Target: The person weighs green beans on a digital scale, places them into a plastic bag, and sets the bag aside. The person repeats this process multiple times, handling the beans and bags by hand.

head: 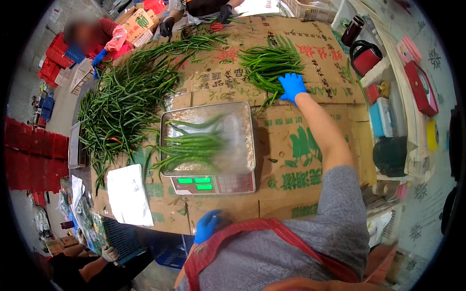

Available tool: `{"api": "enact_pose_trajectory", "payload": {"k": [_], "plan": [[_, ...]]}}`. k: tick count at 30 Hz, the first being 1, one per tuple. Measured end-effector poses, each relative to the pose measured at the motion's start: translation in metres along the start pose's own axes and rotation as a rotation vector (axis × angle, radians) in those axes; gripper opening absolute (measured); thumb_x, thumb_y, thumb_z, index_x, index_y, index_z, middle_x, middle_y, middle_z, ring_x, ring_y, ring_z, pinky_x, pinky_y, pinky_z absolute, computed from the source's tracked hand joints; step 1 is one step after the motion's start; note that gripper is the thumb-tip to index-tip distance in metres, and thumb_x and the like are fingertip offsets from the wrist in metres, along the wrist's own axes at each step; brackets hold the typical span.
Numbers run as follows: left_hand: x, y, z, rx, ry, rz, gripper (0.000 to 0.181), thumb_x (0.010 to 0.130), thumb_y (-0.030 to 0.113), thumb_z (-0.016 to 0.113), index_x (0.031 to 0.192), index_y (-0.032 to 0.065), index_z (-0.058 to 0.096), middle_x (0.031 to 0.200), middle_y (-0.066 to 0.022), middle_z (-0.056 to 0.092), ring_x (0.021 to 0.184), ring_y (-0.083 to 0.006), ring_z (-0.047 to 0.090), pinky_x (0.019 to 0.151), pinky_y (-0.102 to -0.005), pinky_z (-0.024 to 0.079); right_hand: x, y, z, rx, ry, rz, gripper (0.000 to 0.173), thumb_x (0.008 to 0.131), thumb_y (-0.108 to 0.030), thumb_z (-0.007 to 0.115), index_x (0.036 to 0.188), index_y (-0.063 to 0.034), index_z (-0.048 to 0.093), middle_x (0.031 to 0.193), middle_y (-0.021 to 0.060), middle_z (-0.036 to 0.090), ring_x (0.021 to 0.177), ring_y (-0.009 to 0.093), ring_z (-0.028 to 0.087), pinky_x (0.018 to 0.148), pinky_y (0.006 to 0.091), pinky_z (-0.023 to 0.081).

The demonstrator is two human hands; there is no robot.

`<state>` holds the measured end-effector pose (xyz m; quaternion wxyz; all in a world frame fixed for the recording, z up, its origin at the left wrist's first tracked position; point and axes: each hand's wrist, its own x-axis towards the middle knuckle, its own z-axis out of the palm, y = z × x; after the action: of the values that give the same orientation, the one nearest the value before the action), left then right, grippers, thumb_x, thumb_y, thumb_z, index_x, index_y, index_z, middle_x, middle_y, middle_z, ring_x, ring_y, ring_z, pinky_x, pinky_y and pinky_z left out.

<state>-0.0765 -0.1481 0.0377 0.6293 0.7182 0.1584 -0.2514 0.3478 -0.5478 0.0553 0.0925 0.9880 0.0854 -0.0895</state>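
My right hand [292, 87], in a blue glove, rests with spread fingers on the near end of a neat pile of long green chili peppers [269, 65]. In front of me stands a digital weighing scale with a metal pan [238, 145] and a lit green display [194, 183]. A bunch of green peppers [193, 147] lies on the left part of the pan, some stem ends hanging over its edge. At the table's near edge is my left hand [207, 226], also blue-gloved, with no object visible in it; its fingers are partly hidden and blurred.
A large loose heap of peppers [120, 98] covers the cardboard-topped table's [284, 145] left side. White paper sheets [130, 194] lie near the front left. A red kettle [366, 58] stands on the right shelf. Co-workers' gloved hands [100, 58] are across the table; another person's hand [110, 253] holds a crate.
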Motion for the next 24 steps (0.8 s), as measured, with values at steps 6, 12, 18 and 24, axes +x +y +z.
{"api": "enact_pose_trajectory", "payload": {"k": [6,12,18,24], "plan": [[-0.006,-0.004,-0.004,0.050,-0.030,0.062,0.035,0.097,0.024,0.049,0.122,-0.0005,0.055,0.093,-0.0102,0.065,0.084,-0.0148,0.058,0.080,-0.0285,0.047,-0.008,-0.001,0.008,0.302,-0.322,0.126,0.081,0.068,-0.046,0.076,0.133,-0.0104,0.044,0.129,0.0173,0.049,0.116,0.035,0.050,0.095,0.0496,0.044],[-0.012,-0.010,-0.008,0.057,-0.025,0.080,0.030,0.098,0.020,0.046,0.121,0.0020,0.056,0.091,-0.0061,0.064,0.077,-0.0109,0.058,0.068,-0.0234,0.048,-0.051,0.019,0.009,0.654,-0.268,0.015,0.083,0.071,-0.044,0.072,0.136,-0.0048,0.040,0.127,0.0197,0.053,0.115,0.033,0.053,0.098,0.0452,0.043],[-0.013,-0.014,-0.012,0.027,-0.068,0.102,0.029,0.097,0.017,0.046,0.120,0.0033,0.057,0.091,-0.0058,0.064,0.076,-0.0115,0.058,0.069,-0.0247,0.048,-0.129,0.031,0.005,1.432,-0.639,-0.059,0.056,0.080,-0.028,0.067,0.126,-0.0002,0.051,0.090,0.0075,0.062,0.082,0.017,0.058,0.076,0.0332,0.048],[-0.008,-0.011,-0.020,0.036,-0.134,0.135,0.029,0.097,0.019,0.047,0.119,0.0037,0.057,0.091,-0.0055,0.064,0.078,-0.0110,0.057,0.072,-0.0243,0.047,-0.219,0.009,-0.001,2.002,-0.559,-0.405,0.054,0.082,-0.020,0.065,0.129,0.0004,0.049,0.088,0.0079,0.061,0.079,0.016,0.058,0.072,0.0298,0.048]]}}
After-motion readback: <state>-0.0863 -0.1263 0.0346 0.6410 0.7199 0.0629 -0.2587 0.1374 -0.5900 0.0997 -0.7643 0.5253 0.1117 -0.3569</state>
